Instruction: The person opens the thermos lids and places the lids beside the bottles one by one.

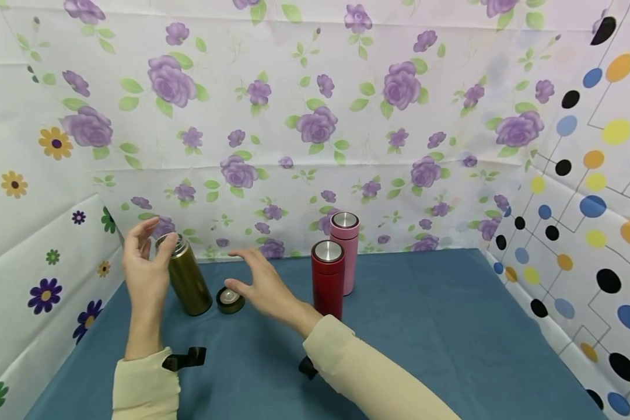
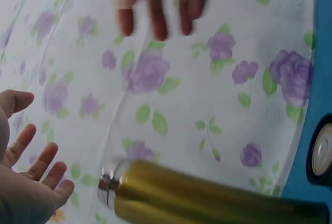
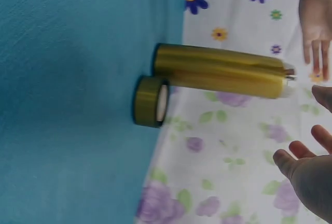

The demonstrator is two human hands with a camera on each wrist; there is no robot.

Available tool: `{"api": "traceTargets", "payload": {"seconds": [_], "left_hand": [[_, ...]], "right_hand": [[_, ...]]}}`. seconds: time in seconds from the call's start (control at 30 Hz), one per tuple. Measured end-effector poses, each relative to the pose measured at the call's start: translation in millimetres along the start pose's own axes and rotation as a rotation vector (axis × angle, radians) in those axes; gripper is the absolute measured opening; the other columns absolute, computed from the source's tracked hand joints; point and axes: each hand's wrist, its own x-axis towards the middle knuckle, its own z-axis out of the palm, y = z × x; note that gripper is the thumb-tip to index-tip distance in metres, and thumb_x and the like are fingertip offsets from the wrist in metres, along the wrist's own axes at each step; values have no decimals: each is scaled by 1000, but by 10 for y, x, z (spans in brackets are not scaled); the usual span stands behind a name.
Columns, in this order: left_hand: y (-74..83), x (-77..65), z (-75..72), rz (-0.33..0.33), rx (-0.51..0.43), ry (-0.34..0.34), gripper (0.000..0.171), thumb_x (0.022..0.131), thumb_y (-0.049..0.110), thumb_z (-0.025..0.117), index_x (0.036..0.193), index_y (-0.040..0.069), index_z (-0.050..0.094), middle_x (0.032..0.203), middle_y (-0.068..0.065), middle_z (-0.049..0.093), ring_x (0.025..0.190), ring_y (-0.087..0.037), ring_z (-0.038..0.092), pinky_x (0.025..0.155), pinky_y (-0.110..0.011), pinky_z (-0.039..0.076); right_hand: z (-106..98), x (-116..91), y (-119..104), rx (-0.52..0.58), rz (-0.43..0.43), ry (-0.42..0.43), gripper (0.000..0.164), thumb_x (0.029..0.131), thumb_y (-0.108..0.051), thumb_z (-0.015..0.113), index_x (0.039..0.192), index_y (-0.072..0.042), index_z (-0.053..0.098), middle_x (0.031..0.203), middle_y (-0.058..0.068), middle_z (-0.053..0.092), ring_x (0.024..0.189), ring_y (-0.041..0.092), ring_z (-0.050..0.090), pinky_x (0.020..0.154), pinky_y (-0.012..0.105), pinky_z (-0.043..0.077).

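A gold thermos flask (image 1: 191, 283) stands lidless on the blue cloth, its steel mouth bare. Beside its base lies the gold cap (image 1: 230, 300), with its lighter inner side facing up. My left hand (image 1: 146, 271) is raised by the flask's mouth, fingers spread and partly overlapping it in the head view. In the left wrist view a space shows between that hand and the flask (image 2: 207, 193). My right hand (image 1: 266, 289) hovers just right of the cap, fingers apart and holding nothing. The right wrist view shows the flask (image 3: 218, 71) and cap (image 3: 148, 102) away from its fingers.
A red flask (image 1: 328, 280) with a steel-topped lid stands right of my right forearm. Close behind it is a pink flask (image 1: 346, 256), also lidded. The blue cloth (image 1: 425, 338) ends at flower-patterned sheeting (image 1: 315, 192) behind; dotted sheeting (image 1: 598, 233) hangs on the right.
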Motion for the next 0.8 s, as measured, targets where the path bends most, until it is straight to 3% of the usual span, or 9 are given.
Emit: {"api": "traceTargets", "payload": {"seconds": [0.23,0.5,0.8], "left_hand": [[144,-28,193,87,4,-102,47,101,15,71,143,1,56,139,-3,54,140,-22,44,124,-36,28],[193,-44,292,74,-9,-201,48,101,14,70,145,1,54,143,-8,54,139,-23,45,124,-39,29],[231,-87,336,73,-19,-232,49,100,13,71,145,2,55,143,-8,55,139,-22,45,123,-41,29]], "right_hand": [[-254,-124,-164,20,-127,67,56,102,-25,70,153,-20,48,155,2,46,137,17,49,113,37,45],[-444,-207,-195,29,-158,91,56,102,-23,70,153,-18,48,159,3,41,129,19,51,110,36,47],[-559,-272,-215,56,-172,105,55,103,-22,69,153,-17,47,160,2,40,147,16,39,119,44,39]]}}
